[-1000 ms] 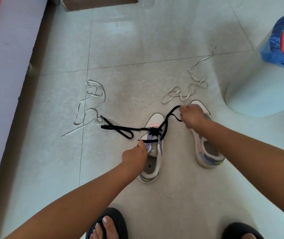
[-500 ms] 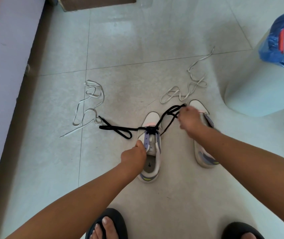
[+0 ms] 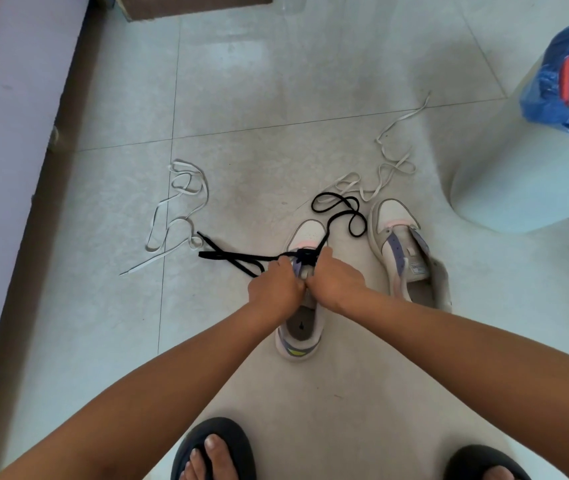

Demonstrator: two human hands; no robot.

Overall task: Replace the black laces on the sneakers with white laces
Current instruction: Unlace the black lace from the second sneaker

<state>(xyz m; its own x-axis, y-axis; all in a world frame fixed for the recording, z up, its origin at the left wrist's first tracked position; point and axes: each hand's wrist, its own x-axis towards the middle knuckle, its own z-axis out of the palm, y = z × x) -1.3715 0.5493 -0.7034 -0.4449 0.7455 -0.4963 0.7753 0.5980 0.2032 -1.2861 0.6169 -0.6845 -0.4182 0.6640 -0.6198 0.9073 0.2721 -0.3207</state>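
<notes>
1. Right hand [image 3: 336,280] has let the black lace [image 3: 340,211] end drop; it now lies looped on the floor [image 3: 276,98] by the toe of the right sneaker [image 3: 406,251], and the hand is back at the left sneaker [image 3: 302,306].
2. Judgement: next eyelet row gets loosened; unlacing is nearly done.
3. Left hand [image 3: 274,289] and right hand, knuckles touching, curl on the lace at the eyelets; exact pinch hidden.
4. White laces [image 3: 179,209] lie unused on the floor.
</notes>
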